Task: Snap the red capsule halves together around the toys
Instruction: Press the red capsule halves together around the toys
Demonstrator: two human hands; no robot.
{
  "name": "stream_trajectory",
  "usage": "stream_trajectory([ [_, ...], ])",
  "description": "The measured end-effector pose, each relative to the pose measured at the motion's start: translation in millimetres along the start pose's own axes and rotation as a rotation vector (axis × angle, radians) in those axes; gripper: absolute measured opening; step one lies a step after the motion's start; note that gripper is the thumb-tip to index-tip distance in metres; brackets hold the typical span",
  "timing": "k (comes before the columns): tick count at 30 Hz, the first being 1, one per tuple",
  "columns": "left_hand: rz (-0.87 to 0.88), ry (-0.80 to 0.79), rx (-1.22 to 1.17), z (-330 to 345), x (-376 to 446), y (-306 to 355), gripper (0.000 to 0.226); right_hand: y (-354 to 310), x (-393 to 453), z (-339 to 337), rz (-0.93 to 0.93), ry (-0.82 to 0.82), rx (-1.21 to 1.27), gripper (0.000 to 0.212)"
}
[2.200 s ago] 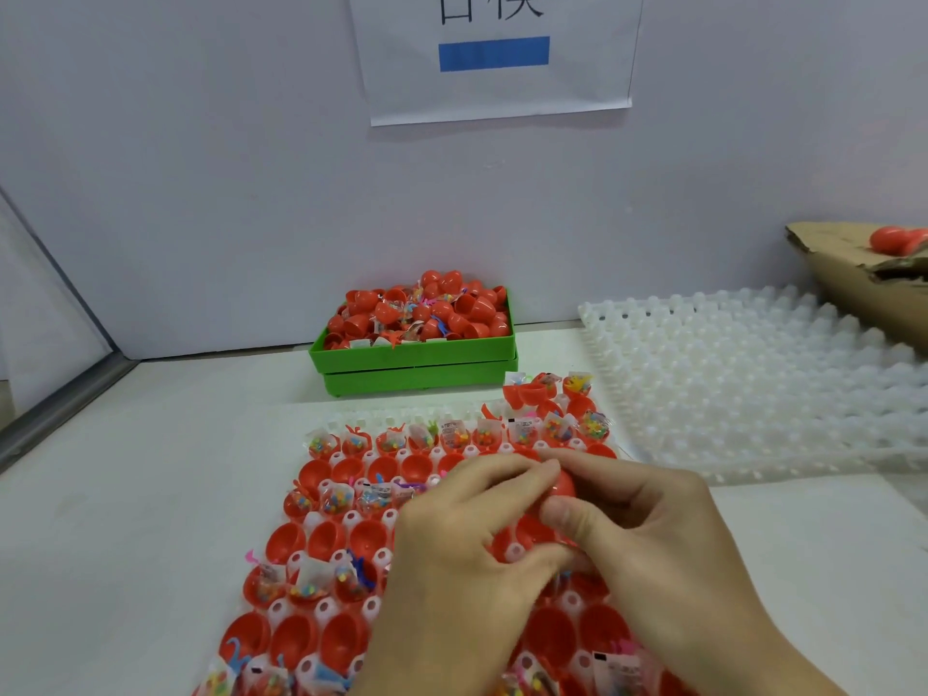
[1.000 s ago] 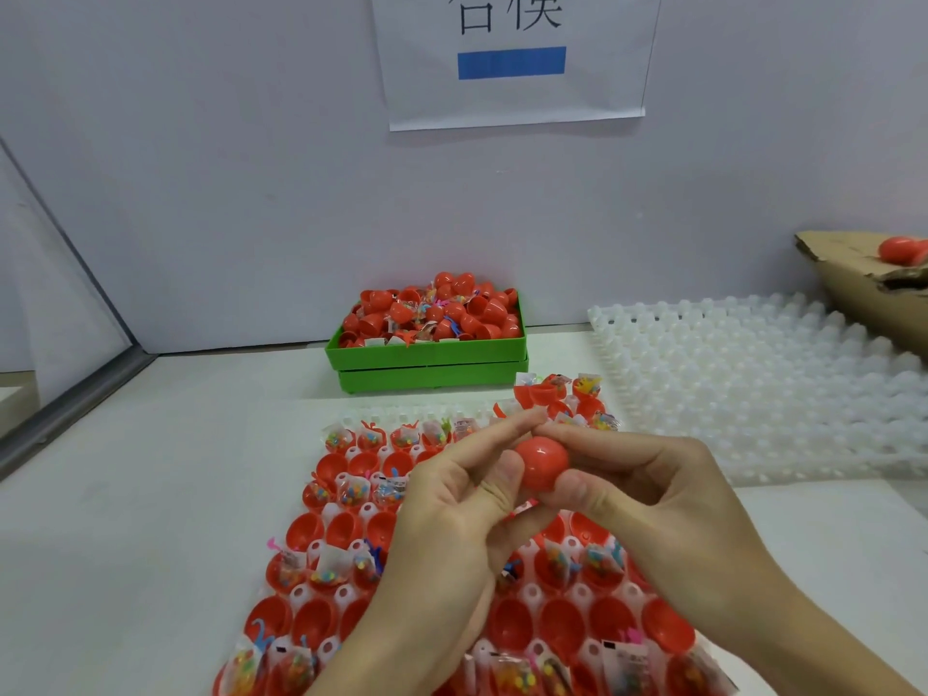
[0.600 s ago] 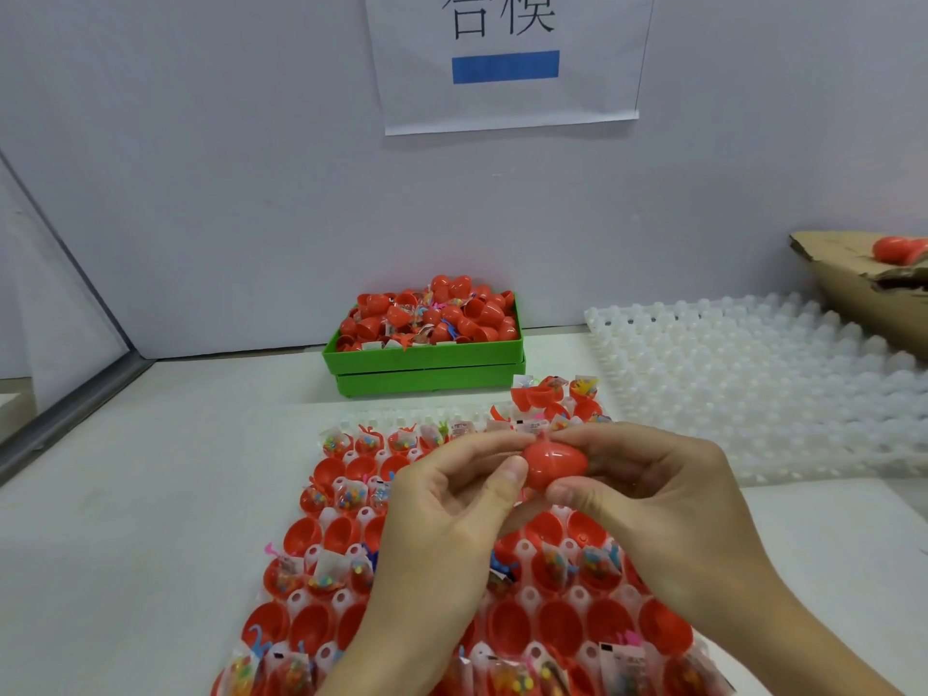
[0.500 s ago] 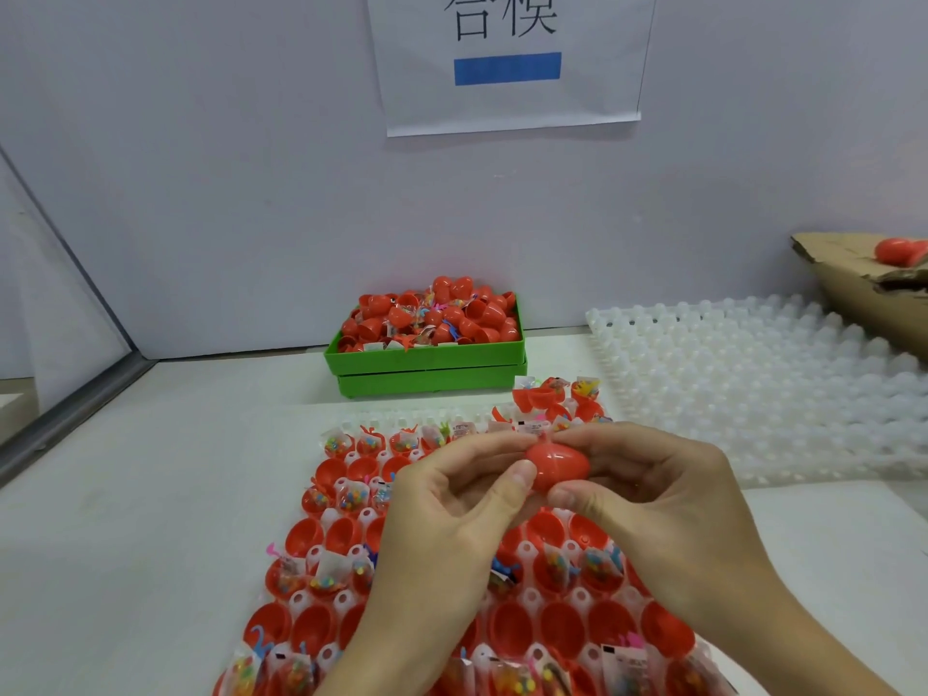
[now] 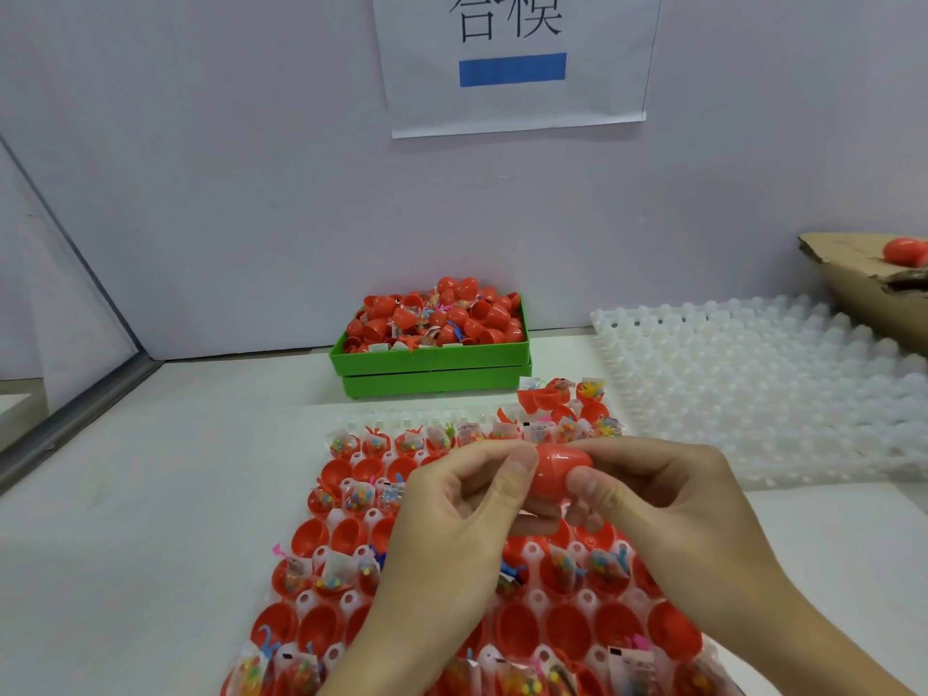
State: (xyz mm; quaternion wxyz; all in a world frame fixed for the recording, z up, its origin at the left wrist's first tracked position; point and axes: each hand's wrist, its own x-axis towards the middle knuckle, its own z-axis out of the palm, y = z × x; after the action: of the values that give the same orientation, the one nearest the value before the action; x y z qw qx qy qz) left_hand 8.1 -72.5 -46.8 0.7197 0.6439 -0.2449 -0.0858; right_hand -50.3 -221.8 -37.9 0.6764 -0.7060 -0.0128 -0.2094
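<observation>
I hold one red capsule (image 5: 557,469) lying sideways above the tray, its two halves together. My left hand (image 5: 452,524) pinches its left end with thumb and fingers. My right hand (image 5: 668,509) grips its right end, thumb in front. Beneath my hands lies a white tray (image 5: 346,602) whose cups hold open red capsule halves (image 5: 314,540); some carry small bagged toys (image 5: 346,499), others hold nothing. My hands hide the tray's middle cups.
A green bin (image 5: 432,366) heaped with red halves and toys stands at the back against the wall. A white moulded tray (image 5: 763,389) with no capsules in it lies to the right. A cardboard box (image 5: 863,288) with a red capsule sits at the far right.
The hands lifted a capsule from the tray and brought it up between them. It has been turned from end-on to lying sideways, pressed between both hands.
</observation>
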Motion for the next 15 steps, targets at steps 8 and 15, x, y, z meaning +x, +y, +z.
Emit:
stream_trajectory([
  [8, 0.089, -0.066, 0.218, 0.9, -1.6, -1.0, 0.031, 5.6, 0.5, -5.3, 0.021, -0.009, -0.015, 0.028],
  [15, 0.115, -0.052, 0.27, 2.4, -2.6, -0.9, 0.023, 4.8, 0.6, -3.0, 0.011, 0.009, 0.036, 0.019],
])
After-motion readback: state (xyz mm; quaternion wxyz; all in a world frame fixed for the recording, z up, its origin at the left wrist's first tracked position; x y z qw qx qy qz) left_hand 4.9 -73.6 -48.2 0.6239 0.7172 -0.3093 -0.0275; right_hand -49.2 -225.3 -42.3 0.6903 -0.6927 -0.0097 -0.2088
